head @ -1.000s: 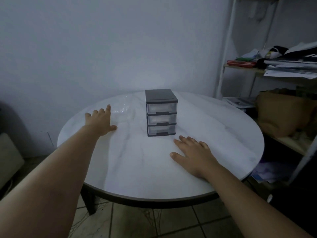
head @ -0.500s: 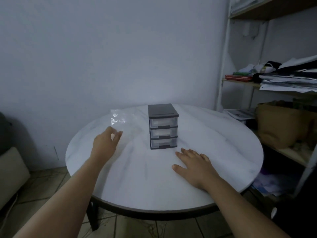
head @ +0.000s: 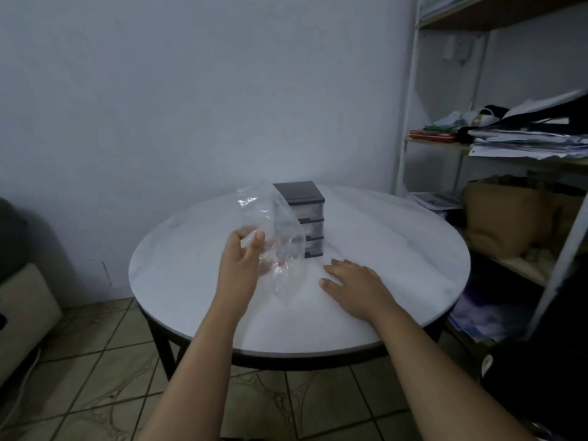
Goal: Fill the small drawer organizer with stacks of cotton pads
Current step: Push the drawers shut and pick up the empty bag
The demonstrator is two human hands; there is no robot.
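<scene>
Pinching a crinkled clear plastic bag [head: 270, 214] betw. thumb & fingers, the person's left hand [head: 240, 265] holds it above the round white marble-look table [head: 397, 249]. The bag partly covers the left side of the small grey three-drawer plastic organizer [head: 313, 214], which stands upright near the table's centre, drawers closed. Right hand [head: 356, 286] lies flat on the tabletop, fingers straight, gripping nothing, near the organizer's base. Bag contents: cannot tell. White metal shelf rack [head: 410, 90] w/ papers stands at right.
</scene>
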